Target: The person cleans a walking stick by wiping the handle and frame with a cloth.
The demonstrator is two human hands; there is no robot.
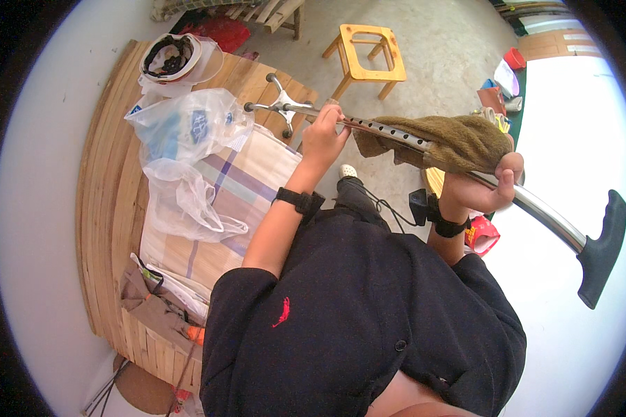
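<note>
A quad walking cane [545, 207] with a metal shaft slants across in front of me, its black handle [603, 255] at the far right. Its base [281, 104], with several rubber-tipped feet, points to the left, over the wooden bench's end. My left hand [323, 136] grips the lower shaft near the base. A row of adjustment holes shows between my hands. My right hand [482, 190] is closed around the upper shaft and a brown-green towel [448, 138], thumb raised. The towel drapes along the shaft and hides part of it.
A slatted wooden bench [107, 208] on the left bears a checked cloth [224, 182], plastic bags [188, 130] and a white helmet [171, 58]. A wooden stool frame [371, 52] stands ahead on the concrete floor. Several small items, including a red cup [514, 58], line the right side.
</note>
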